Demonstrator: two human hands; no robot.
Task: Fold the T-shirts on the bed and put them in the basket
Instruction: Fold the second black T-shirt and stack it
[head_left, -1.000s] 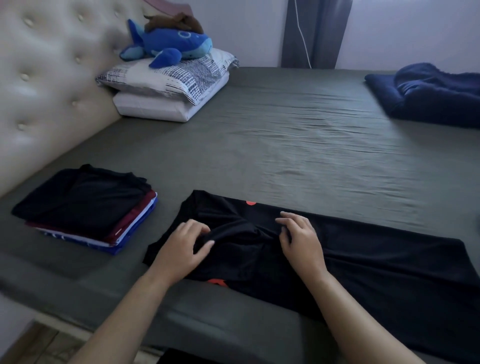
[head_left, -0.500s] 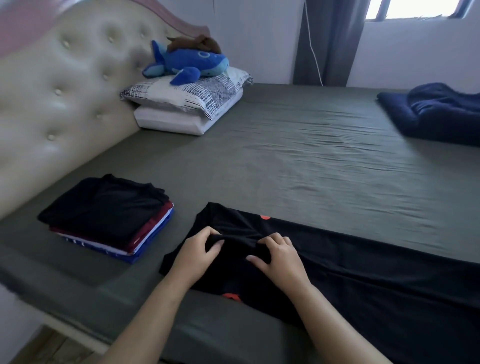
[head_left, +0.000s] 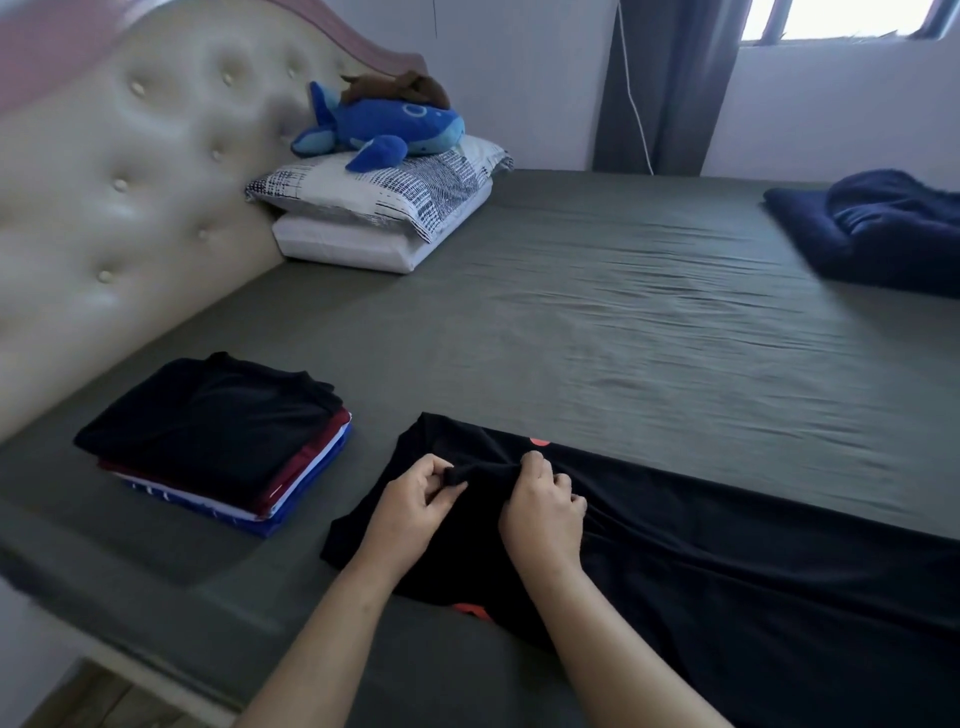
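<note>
Both hands, left (head_left: 410, 506) and right (head_left: 540, 506), pinch my black T-shirt (head_left: 727, 561) along the bed's (head_left: 597, 322) near edge, mid-fold; next I'd carry that pinched fabric across.

The room was dim and bluish, lit only by daylight from the window (head_left: 841, 18) at the upper right of the frame, which was blown out to white. The tufted headboard (head_left: 130, 208) at left carried a soft sheen. Shadows were faint and diffuse. Wide-angle bending curved the edges, and the lower left corner was smeared.
</note>
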